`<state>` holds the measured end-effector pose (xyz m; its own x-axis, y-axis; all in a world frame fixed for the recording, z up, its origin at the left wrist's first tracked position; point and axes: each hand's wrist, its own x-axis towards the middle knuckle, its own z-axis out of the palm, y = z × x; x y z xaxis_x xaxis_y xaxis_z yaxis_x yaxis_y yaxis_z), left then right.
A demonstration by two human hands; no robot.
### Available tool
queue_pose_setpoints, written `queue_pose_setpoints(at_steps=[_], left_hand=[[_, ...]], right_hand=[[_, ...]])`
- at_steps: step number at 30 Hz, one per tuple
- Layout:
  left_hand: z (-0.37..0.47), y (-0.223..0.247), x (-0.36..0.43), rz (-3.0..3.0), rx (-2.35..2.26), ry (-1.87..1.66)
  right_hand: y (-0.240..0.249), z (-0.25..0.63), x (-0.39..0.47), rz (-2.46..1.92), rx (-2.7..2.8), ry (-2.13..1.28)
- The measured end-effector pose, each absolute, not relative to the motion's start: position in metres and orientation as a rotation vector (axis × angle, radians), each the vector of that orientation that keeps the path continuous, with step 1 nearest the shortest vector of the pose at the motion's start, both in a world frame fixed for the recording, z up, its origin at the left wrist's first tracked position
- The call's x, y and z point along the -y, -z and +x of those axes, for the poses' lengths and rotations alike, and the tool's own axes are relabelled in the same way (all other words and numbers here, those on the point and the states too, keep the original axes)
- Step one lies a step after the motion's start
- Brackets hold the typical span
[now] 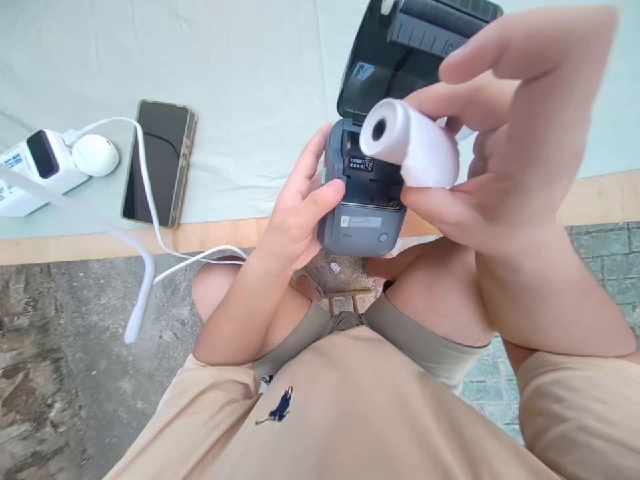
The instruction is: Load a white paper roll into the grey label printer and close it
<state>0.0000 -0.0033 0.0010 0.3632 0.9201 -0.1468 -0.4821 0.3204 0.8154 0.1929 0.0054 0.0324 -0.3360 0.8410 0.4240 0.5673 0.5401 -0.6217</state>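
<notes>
My left hand (300,207) is closed round the left side of a dark grey label printer (363,230), its thumb on the front edge. The printer's lid (373,77) stands open, so the black compartment inside shows. Just over the right part of that compartment, my right hand (480,140) pinches a white paper roll (433,150) between thumb and fingers. The roll's hollow core end faces left and towards me. A bit of white paper shows behind the roll, between the fingers.
A black phone (157,160) lies on the pale cloth (240,80) at the left. Beside it are a white power strip (55,163) and a round white plug (95,155). White cables (145,167) run down over the wooden table edge (225,233).
</notes>
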Motion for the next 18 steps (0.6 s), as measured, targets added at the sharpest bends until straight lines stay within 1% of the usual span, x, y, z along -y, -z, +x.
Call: queue_pose_setpoints(at_steps=[4, 8, 12, 18], left_hand=[[-0.0009, -0.0014, 0.004, 0.77, -0.708, -1.001], [-0.0023, -0.0008, 0.0039, 0.793, -0.722, -0.979], [-0.0016, -0.0013, 0.0042, 0.801, -0.714, -0.989], [-0.0009, -0.0022, 0.0038, 0.769, -0.692, -1.053]], right_hand=[[-0.035, 0.1898, -0.0114, -1.205, 2.204, -0.247], [-0.0318, 0.1919, -0.0134, -1.13, 2.36, -0.002], [-0.0299, 0.1911, -0.0134, -1.075, 2.24, 0.012], [-0.0272, 0.1827, -0.0037, -0.809, 2.185, 0.02]])
